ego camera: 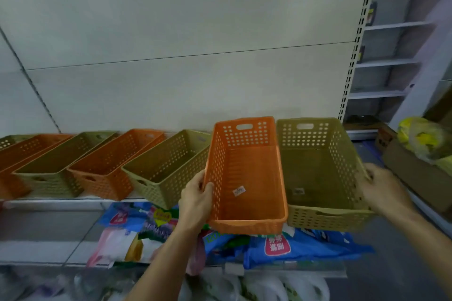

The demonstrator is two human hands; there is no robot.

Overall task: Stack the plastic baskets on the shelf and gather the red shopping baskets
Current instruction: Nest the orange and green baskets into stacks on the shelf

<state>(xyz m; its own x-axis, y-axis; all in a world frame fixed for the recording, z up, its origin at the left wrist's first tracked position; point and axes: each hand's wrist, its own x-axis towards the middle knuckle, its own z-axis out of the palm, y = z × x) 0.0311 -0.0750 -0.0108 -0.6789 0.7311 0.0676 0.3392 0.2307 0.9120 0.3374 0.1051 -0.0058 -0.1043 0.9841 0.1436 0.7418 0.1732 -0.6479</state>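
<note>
Left hand [195, 197] clamps the orange basket's [247, 178] left wall, right hand [381, 187] curls round the olive basket's [322, 173] right rim, both overhanging the shelf [61, 203]; best lift one level, nest squarely.

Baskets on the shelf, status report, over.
Left hand grips orange basket. Right hand holds olive basket. Nothing stacked yet. No obstruction.

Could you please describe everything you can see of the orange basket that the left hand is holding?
The orange basket is a long rectangular plastic bin with perforated walls, a handle slot in its far end and a small sticker on its floor. It is empty, tilted toward the camera. The left hand grips its left rim; its right side sits against the olive basket.
</note>
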